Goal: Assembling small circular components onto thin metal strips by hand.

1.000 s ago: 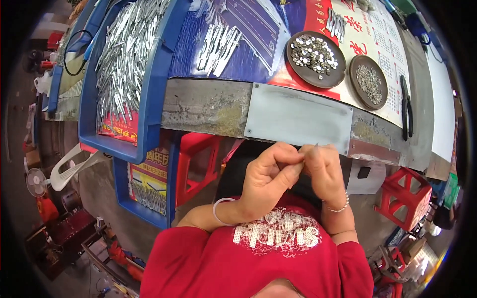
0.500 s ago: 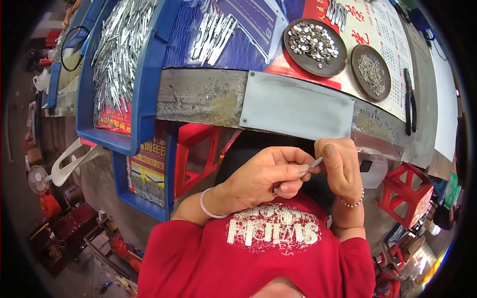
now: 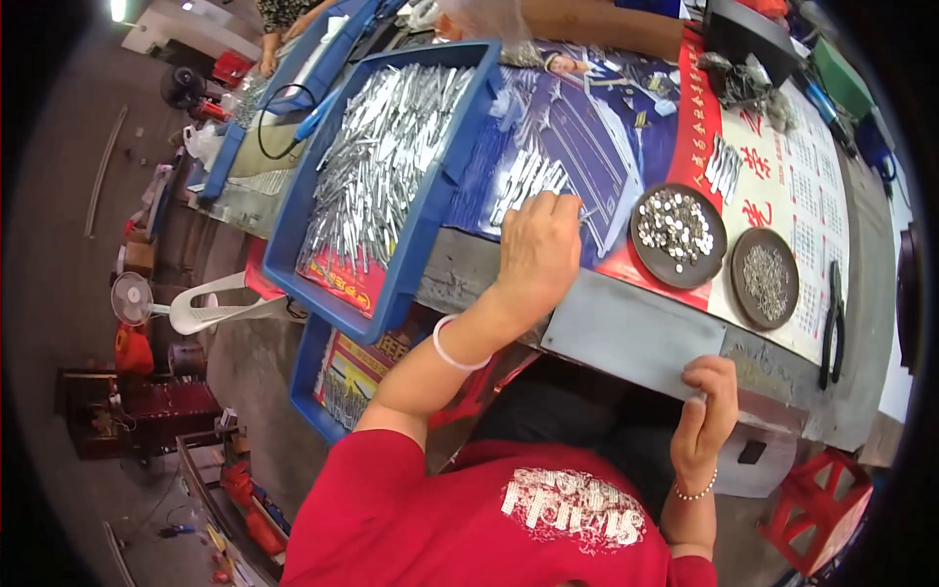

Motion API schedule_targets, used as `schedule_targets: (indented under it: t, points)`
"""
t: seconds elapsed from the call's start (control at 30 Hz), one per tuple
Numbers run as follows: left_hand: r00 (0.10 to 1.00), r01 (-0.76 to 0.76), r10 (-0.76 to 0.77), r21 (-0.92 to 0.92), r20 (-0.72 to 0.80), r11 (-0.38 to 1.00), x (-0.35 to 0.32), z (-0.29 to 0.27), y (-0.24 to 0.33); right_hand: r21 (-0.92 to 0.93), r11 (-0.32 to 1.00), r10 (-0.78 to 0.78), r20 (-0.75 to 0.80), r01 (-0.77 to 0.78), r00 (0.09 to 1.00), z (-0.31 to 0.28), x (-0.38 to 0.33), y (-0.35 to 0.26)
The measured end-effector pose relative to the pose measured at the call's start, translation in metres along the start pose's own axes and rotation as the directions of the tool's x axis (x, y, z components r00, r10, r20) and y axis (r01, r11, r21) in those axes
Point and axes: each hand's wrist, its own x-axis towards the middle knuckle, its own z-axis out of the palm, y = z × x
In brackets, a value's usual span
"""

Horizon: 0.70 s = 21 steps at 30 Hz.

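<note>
A: Hands?
B: Left hand (image 3: 541,245): bent over loose metal strips (image 3: 526,176) near the tabletop (image 3: 863,293) front edge; fingertips hidden, grip cannot be determined. Right hand (image 3: 706,411): half-curled beside that edge; contents unclear.
A: Containers?
B: Blue tray (image 3: 430,210): similar strips (image 3: 377,147). Round dish (image 3: 685,276): discs (image 3: 673,225). Smaller dish (image 3: 766,236): pins (image 3: 765,281).

I see glossy metal strips (image 3: 523,178), a smooth blue plastic tray (image 3: 438,191), a rough desk (image 3: 453,277), my matt cloth shirt (image 3: 430,519).
</note>
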Motion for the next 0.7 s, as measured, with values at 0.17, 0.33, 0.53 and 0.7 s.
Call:
schedule_targets:
  t: [0.17,0.33,0.53,0.7]
  points:
    - [0.992,0.119,-0.127,0.222,0.021,0.968,0.017,0.008,-0.015,0.027,1.0,-0.006,0.05,0.004,0.999,0.0,-0.008,0.012]
    - [0.988,0.144,-0.135,0.14,-0.069,0.98,0.02,0.018,-0.031,-0.049,0.995,-0.082,0.064,0.085,0.995,0.006,-0.002,0.018]
    - [0.977,0.185,-0.177,0.063,-0.118,0.981,0.021,0.02,-0.037,-0.038,0.999,-0.03,0.063,0.032,0.998,0.01,-0.007,0.015]
    - [0.975,0.065,-0.086,-0.108,-0.204,0.992,-0.007,-0.031,-0.021,-0.053,0.998,0.026,0.042,-0.024,0.999,0.013,-0.011,0.011]
